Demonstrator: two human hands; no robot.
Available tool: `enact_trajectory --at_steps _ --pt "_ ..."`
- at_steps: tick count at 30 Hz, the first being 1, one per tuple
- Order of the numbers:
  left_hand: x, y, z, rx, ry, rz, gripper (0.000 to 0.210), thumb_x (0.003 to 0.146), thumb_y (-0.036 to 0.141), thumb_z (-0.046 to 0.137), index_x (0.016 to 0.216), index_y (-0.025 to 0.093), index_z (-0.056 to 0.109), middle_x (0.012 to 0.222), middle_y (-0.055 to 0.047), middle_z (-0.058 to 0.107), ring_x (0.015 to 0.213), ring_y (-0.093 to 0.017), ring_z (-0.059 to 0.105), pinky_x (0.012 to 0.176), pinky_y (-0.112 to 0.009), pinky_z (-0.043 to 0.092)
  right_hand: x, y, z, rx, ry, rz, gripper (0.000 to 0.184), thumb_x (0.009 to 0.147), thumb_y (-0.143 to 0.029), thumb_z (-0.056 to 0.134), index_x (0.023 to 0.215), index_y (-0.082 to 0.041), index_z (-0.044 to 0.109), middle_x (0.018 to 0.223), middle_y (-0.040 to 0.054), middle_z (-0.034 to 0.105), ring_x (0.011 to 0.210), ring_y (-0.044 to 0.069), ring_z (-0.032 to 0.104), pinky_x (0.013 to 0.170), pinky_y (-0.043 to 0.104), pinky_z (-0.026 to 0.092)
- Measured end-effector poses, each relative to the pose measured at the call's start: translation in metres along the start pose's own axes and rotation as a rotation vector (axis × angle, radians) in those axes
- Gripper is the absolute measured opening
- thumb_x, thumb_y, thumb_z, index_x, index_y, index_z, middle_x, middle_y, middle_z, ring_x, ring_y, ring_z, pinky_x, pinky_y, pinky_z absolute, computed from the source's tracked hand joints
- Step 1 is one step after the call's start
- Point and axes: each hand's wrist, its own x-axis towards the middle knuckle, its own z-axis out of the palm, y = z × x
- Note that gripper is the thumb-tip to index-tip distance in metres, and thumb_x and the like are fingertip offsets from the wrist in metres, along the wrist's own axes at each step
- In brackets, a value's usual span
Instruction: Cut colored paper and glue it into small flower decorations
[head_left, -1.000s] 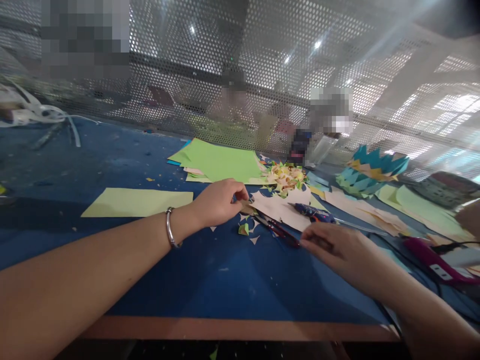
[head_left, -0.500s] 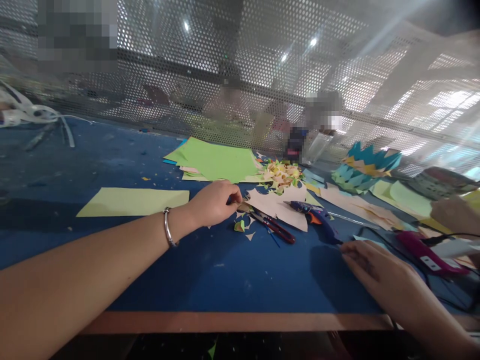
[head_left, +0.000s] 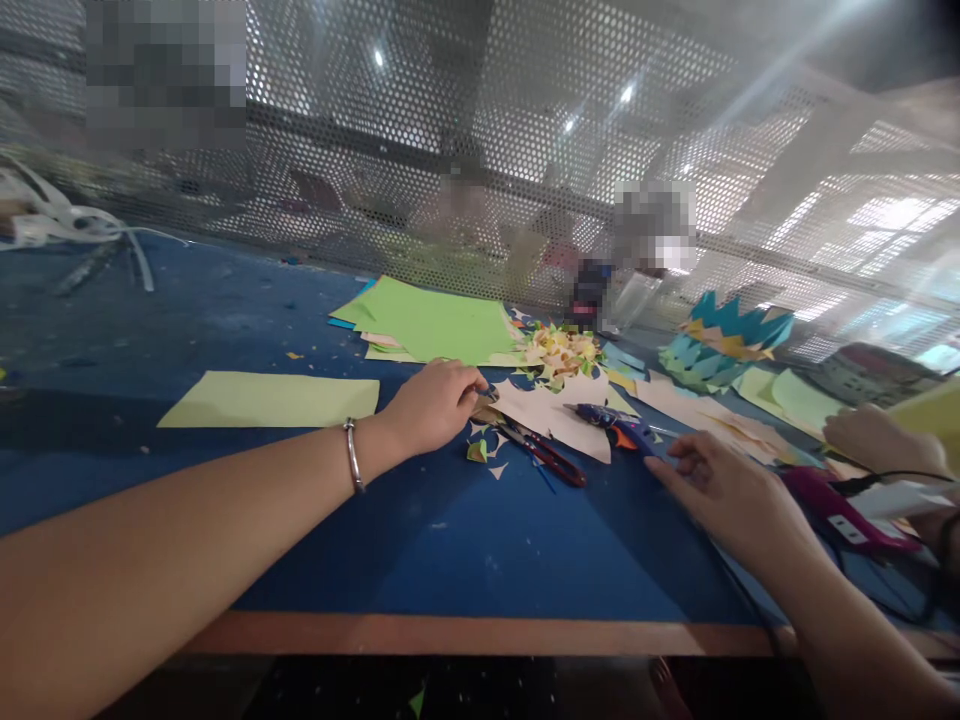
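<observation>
My left hand (head_left: 442, 402), a silver bangle at its wrist, reaches over the table with fingers curled closed at a small tan piece (head_left: 486, 400), whose kind I cannot make out. Beside its fingertips lie dark red-handled scissors (head_left: 555, 460) and a pinkish paper sheet (head_left: 559, 405) with a cut-out edge. A blue hot glue gun (head_left: 615, 422) with an orange trigger rests with its nozzle over that sheet. My right hand (head_left: 709, 480) is at the gun's handle, thumb in front and fingers curled round; the handle's lower end is hidden.
Behind lie stacked green paper (head_left: 439, 315) and a heap of scraps (head_left: 562, 350). A pale yellow-green strip (head_left: 274, 400) lies left. Right are a teal paper crown (head_left: 727, 340), a magenta power strip (head_left: 851, 510) with cords and another person's hand (head_left: 877, 440). Perforated mesh (head_left: 420, 130) stands behind.
My right hand has moved left and up along the glue gun's handle. My left hand has barely shifted. The other person's hand at the right has come further into view.
</observation>
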Motion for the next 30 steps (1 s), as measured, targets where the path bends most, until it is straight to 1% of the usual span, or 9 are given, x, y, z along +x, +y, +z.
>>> enact_trajectory --at_steps 3,5,10,14,16,19,21,24,30 --pt "-0.001 0.004 0.000 0.025 0.012 -0.015 0.033 0.097 0.021 0.044 0.116 0.014 0.070 0.117 -0.012 0.073 0.114 -0.027 0.061 0.102 -0.042 0.046 0.010 0.001 0.006 0.030 -0.046 0.000 0.043 0.084 -0.064 0.058 0.096 -0.023 0.061 0.078 0.0048 0.068 0.070 0.025 0.065 0.065 0.036 0.044" --pt "0.001 0.005 -0.001 0.042 -0.003 -0.032 0.034 0.097 0.024 0.045 0.116 0.014 0.071 0.116 -0.012 0.073 0.113 -0.028 0.062 0.100 -0.041 0.048 0.012 0.003 0.010 0.063 -0.082 0.023 0.045 0.082 -0.065 0.058 0.097 -0.023 0.061 0.071 0.0034 0.066 0.066 0.025 0.064 0.063 0.036 0.043" --pt "0.026 0.006 -0.001 0.078 -0.107 -0.078 0.031 0.092 0.036 0.053 0.097 0.016 0.076 0.091 -0.011 0.076 0.087 -0.026 0.069 0.078 -0.036 0.052 0.014 0.007 0.013 0.100 -0.101 0.059 0.047 0.078 -0.065 0.057 0.097 -0.023 0.062 0.068 0.0013 0.065 0.062 0.023 0.063 0.062 0.036 0.043" --pt "0.056 0.011 0.009 0.083 -0.193 -0.094 0.028 0.077 0.041 0.068 0.083 0.015 0.076 0.086 -0.013 0.076 0.087 -0.030 0.070 0.083 -0.040 0.051 0.014 0.006 0.013 0.119 -0.097 0.092 0.048 0.077 -0.065 0.057 0.099 -0.023 0.063 0.067 0.0001 0.065 0.060 0.023 0.063 0.062 0.036 0.043" --pt "0.067 0.014 0.017 0.059 -0.228 -0.100 0.024 0.073 0.040 0.072 0.076 0.016 0.075 0.080 -0.012 0.075 0.085 -0.031 0.070 0.080 -0.039 0.050 0.013 0.005 0.012 0.124 -0.098 0.110 0.048 0.077 -0.065 0.058 0.099 -0.022 0.064 0.067 0.0005 0.066 0.061 0.023 0.064 0.062 0.036 0.044" --pt "0.074 0.016 0.026 -0.015 -0.245 -0.128 0.015 0.072 0.032 0.071 0.072 0.017 0.073 0.073 -0.009 0.073 0.072 -0.025 0.068 0.066 -0.033 0.047 0.013 0.005 0.010 0.109 -0.097 0.130 0.049 0.075 -0.066 0.060 0.096 -0.022 0.068 0.066 0.0021 0.067 0.063 0.024 0.065 0.062 0.037 0.044" --pt "0.074 0.017 0.031 -0.076 -0.218 -0.141 0.010 0.073 0.026 0.070 0.075 0.017 0.072 0.073 -0.007 0.073 0.066 -0.020 0.066 0.059 -0.030 0.044 0.013 0.005 0.008 0.111 -0.096 0.139 0.049 0.074 -0.066 0.062 0.092 -0.022 0.070 0.067 0.0033 0.069 0.064 0.025 0.066 0.062 0.037 0.044" --pt "0.073 0.014 0.034 -0.156 -0.115 -0.134 0.009 0.076 0.024 0.069 0.081 0.016 0.070 0.079 -0.005 0.074 0.069 -0.018 0.065 0.060 -0.027 0.044 0.016 0.004 0.004 0.106 -0.107 0.151 0.048 0.074 -0.066 0.063 0.089 -0.021 0.072 0.069 0.0044 0.071 0.066 0.026 0.067 0.063 0.037 0.045" --pt "0.078 -0.004 0.024 -0.202 0.232 -0.171 0.008 0.085 0.023 0.063 0.091 0.019 0.062 0.091 -0.005 0.070 0.084 -0.019 0.064 0.075 -0.030 0.048 0.020 0.007 0.001 0.118 -0.126 0.186 0.050 0.072 -0.066 0.062 0.087 -0.020 0.073 0.069 0.0046 0.073 0.068 0.026 0.068 0.066 0.038 0.045"
